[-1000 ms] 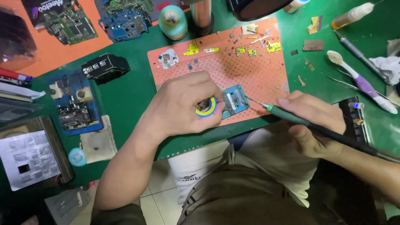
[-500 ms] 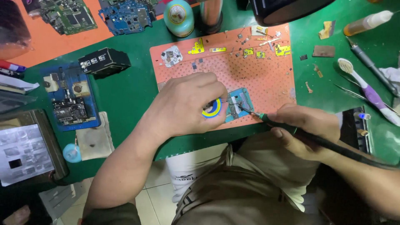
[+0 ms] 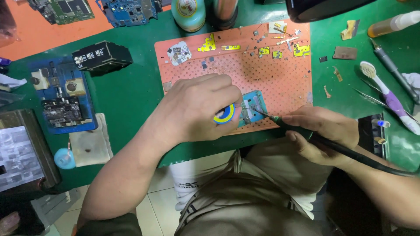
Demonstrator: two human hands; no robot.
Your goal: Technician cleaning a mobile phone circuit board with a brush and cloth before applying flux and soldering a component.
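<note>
A small teal circuit board (image 3: 250,108) lies flat on the orange perforated mat, at its near edge. A thin dark soldering iron (image 3: 302,131) slants across, its tip touching the board's middle. A yellow-and-blue solder spool (image 3: 224,114) sits just beside the board's left edge.

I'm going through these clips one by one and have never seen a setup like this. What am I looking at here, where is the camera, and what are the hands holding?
There is no machine: a person works with two bare hands, filmed by a camera on their head that looks down at a green bench. The left hand rests on an orange perforated mat and has a small blue and yellow round thing in its grip. The right hand holds a pen-like corded tool, its thin tip touching a small teal board on the mat. Tiny parts are scattered over the mat. Around it lie circuit boards, a black box, a blue holder, a toothbrush and a round tin.
</note>
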